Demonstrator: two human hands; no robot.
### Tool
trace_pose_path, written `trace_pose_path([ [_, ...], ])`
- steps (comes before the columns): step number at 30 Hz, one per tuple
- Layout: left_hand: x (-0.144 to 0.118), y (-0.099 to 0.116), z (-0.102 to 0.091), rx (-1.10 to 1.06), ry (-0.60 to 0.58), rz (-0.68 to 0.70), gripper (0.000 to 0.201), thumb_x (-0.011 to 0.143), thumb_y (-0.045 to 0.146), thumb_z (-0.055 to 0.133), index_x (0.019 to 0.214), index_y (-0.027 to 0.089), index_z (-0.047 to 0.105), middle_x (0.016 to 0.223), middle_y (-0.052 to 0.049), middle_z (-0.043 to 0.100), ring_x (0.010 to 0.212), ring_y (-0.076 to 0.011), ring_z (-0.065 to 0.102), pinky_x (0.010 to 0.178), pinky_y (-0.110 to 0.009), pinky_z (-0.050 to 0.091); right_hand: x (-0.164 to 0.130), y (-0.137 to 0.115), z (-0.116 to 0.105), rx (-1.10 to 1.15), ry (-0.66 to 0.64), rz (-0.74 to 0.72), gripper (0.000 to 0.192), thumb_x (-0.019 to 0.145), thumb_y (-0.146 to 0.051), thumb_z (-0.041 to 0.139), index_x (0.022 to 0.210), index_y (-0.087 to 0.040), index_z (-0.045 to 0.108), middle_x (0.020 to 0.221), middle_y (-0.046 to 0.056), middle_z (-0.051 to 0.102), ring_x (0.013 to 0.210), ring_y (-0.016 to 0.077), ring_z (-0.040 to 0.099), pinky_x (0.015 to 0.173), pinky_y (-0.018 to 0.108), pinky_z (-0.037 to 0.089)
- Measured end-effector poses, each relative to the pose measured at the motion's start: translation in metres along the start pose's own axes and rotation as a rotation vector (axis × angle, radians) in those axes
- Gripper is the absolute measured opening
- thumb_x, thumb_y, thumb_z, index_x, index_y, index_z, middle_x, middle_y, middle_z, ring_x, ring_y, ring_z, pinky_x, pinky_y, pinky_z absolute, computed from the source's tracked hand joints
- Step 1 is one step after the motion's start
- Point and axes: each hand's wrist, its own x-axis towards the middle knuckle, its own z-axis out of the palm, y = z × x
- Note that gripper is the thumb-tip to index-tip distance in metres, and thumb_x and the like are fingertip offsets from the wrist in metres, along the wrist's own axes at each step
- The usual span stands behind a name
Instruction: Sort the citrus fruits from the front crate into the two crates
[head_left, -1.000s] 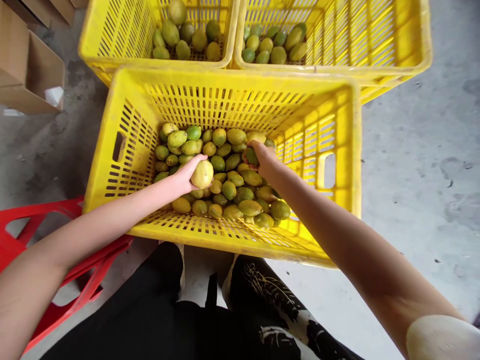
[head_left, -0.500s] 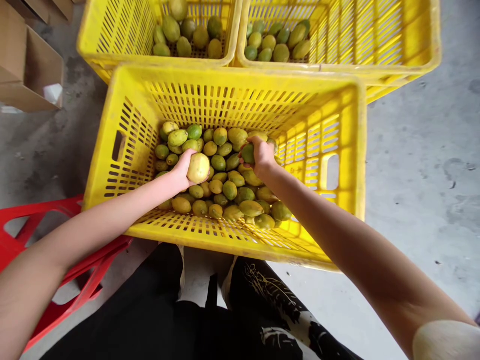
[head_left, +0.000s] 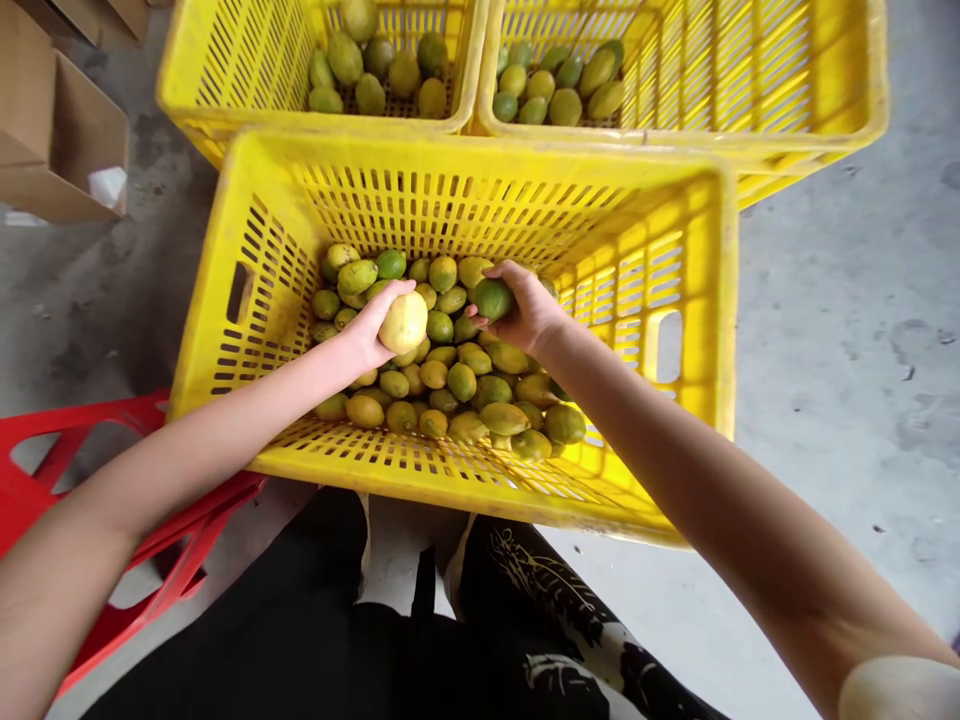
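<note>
My left hand (head_left: 377, 325) is closed round a pale yellow lemon (head_left: 403, 323), its rounded end facing up at me. A dark green lemon (head_left: 493, 299) sits in the grip of my right hand (head_left: 523, 306), fingers curled under it. Both hands are over the near yellow crate (head_left: 480, 490), a short gap between them. Below lies a pile of yellow and green lemons (head_left: 460, 381), heaped from the left to the middle of the crate floor; my hands and forearms cover part of it.
Two more yellow crates, one at the far left (head_left: 247, 112) and one at the far right (head_left: 750, 140), hold lemons. A red plastic stool (head_left: 82, 412) stands at the left, with cardboard boxes (head_left: 79, 150) beyond it. Grey floor (head_left: 847, 330) shows at the right.
The green lemon has come up off the pile in my right hand and shows more fully. My left hand has shifted slightly right and up with the pale lemon.
</note>
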Motion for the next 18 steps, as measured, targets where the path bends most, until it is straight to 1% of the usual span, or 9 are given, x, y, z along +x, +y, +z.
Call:
trace_pose_path([
  [3, -0.003, 0.002, 0.0, 0.035, 0.021, 0.033, 0.025, 0.108, 0.036, 0.07, 0.089, 0.022, 0.063, 0.072, 0.002, 0.065, 0.055, -0.0137, 0.063, 0.053, -0.022, 0.058, -0.008, 0.002, 0.002, -0.014, -0.062, 0.009, 0.018, 0.091, -0.025, 0.077, 0.094, -0.025, 0.059, 0.074, -0.001, 0.061, 0.061, 0.0164, 0.06, 0.046, 0.023, 0.044],
  [5, -0.004, 0.002, 0.0, 0.015, 0.057, 0.016, 0.024, 0.109, 0.04, 0.067, 0.092, 0.023, 0.063, 0.075, 0.001, 0.066, 0.057, -0.0154, 0.065, 0.055, -0.025, 0.061, -0.011, 0.004, 0.003, -0.022, -0.077, 0.028, 0.014, 0.095, -0.025, 0.074, 0.093, -0.023, 0.061, 0.075, 0.0, 0.061, 0.062, 0.0155, 0.061, 0.048, 0.022, 0.046],
  [8, -0.002, 0.001, -0.002, -0.029, 0.086, -0.013, 0.019, 0.106, 0.043, 0.071, 0.103, 0.024, 0.067, 0.079, 0.0, 0.069, 0.062, -0.0181, 0.068, 0.058, -0.028, 0.064, -0.011, 0.008, 0.003, -0.028, -0.079, 0.021, 0.019, 0.098, -0.029, 0.076, 0.09, -0.023, 0.06, 0.073, 0.0, 0.06, 0.059, 0.0142, 0.058, 0.046, 0.021, 0.041],
  [11, 0.003, 0.0, -0.005, -0.065, 0.065, -0.035, 0.023, 0.101, 0.045, 0.078, 0.11, 0.025, 0.069, 0.083, -0.001, 0.07, 0.065, -0.0194, 0.07, 0.062, -0.029, 0.066, -0.009, 0.012, 0.005, -0.033, -0.05, -0.031, 0.022, 0.099, -0.033, 0.074, 0.087, -0.023, 0.059, 0.07, 0.001, 0.061, 0.055, 0.014, 0.053, 0.042, 0.023, 0.034],
  [16, 0.006, -0.002, -0.006, -0.085, 0.043, -0.056, 0.023, 0.1, 0.044, 0.078, 0.11, 0.026, 0.069, 0.083, 0.0, 0.069, 0.065, -0.0191, 0.07, 0.063, -0.029, 0.067, -0.002, 0.019, 0.004, -0.108, -0.002, -0.117, 0.03, 0.093, -0.043, 0.081, 0.083, -0.025, 0.059, 0.062, 0.002, 0.06, 0.052, 0.0176, 0.051, 0.039, 0.028, 0.033],
  [18, 0.006, -0.003, -0.006, -0.091, 0.037, -0.062, 0.023, 0.099, 0.044, 0.078, 0.109, 0.025, 0.069, 0.08, 0.0, 0.068, 0.064, -0.0193, 0.07, 0.061, -0.028, 0.066, 0.002, 0.02, 0.0, -0.123, 0.002, -0.151, 0.033, 0.093, -0.047, 0.079, 0.081, -0.026, 0.057, 0.061, 0.002, 0.059, 0.05, 0.0172, 0.05, 0.038, 0.028, 0.032],
])
